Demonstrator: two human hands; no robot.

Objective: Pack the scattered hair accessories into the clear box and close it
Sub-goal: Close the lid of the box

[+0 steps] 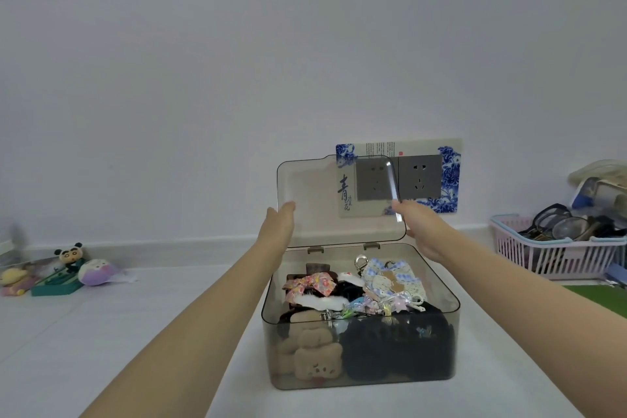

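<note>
large brush character 青 on blue-and-white socket surround, smaller characters beside and above it illegible

I'm at home, at a plain white counter set against a bare white wall, not in any workplace. Just beyond my right hand a double wall socket sits in a decorative blue-and-white porcelain-style surround, a household touch. Far off past my left hand lie small plush toys, one panda-faced, and well to the right of my right hand stands a pink basket heaped with eyeglasses.
</note>
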